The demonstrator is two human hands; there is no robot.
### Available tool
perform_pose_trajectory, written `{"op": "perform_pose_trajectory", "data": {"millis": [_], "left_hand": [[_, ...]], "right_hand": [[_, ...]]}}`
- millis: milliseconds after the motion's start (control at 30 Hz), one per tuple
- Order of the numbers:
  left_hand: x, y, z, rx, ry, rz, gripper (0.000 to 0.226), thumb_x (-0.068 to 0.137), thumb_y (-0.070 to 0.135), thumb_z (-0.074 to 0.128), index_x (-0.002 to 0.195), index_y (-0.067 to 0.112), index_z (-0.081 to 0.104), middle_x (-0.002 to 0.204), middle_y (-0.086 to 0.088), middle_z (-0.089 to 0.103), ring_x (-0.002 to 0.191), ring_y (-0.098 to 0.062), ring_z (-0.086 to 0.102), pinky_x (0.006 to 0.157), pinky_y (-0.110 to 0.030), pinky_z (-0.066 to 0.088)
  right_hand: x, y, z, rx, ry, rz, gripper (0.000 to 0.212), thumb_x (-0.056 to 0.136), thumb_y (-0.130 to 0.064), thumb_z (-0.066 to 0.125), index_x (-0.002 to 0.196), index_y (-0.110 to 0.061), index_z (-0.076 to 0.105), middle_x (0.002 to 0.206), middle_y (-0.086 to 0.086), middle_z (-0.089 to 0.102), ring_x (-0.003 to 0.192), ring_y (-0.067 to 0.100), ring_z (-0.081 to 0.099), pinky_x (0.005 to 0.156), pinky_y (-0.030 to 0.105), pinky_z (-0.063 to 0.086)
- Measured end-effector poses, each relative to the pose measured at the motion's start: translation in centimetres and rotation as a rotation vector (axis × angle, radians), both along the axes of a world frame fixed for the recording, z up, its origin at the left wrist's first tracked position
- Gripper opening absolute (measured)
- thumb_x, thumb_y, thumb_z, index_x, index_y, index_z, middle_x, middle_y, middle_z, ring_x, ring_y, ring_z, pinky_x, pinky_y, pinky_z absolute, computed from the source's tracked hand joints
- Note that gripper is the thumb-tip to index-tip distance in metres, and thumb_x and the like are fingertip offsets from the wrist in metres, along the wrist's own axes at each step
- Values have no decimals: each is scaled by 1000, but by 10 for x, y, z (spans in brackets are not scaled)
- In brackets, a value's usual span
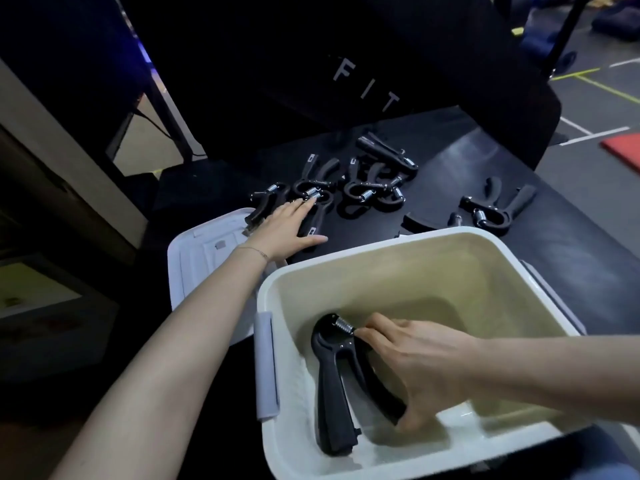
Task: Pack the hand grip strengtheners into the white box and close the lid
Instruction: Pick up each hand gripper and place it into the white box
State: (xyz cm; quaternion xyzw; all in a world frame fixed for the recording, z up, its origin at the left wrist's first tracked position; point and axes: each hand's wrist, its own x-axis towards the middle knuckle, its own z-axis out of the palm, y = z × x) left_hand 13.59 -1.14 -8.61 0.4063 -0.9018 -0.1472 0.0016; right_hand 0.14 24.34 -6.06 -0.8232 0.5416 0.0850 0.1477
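My right hand (420,367) grips a strengthener (341,379) inside the white box (381,251); my left hand (282,230) lies spread flat on the pile (346,185) at eleven o'clock, lid (201,251) beside

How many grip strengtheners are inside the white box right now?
1. A single grip strengthener lies on the floor of the white box under the right hand. The rest remain outside on the black table.

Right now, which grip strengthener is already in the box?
The one under the right hand: strengthener on the white box floor. All others lie on the black table.
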Motion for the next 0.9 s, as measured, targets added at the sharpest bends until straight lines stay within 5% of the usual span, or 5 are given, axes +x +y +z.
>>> {"op": "perform_pose_trajectory", "data": {"millis": [167,400,900], "left_hand": [[-24,-5,-22,32,-108,-3,81,88,59,46,151,28,5,160,-7,6,146,-33,8,118,-42,11],[-39,-2,-38,-199,-242,35,59,98,41,36,150,27,13,158,-12,8,129,-45,32,107,-48,28],[-2,27,67,-246,217,38,54,93,28,48,145,23,33,149,-11,30,128,-35,39,110,-44,27]], "right_hand": [[0,-2,0,17,-21,-10,110,57,-73,65,134,-4,28,117,8,40,96,31,54,87,39,50],[1,-2,0,44,-31,-26,112,59,-69,68,138,-4,22,125,8,36,102,31,53,88,40,49],[-3,-2,15,-51,-39,21,109,66,-68,65,144,-9,17,141,8,33,124,27,43,103,34,36]]}}
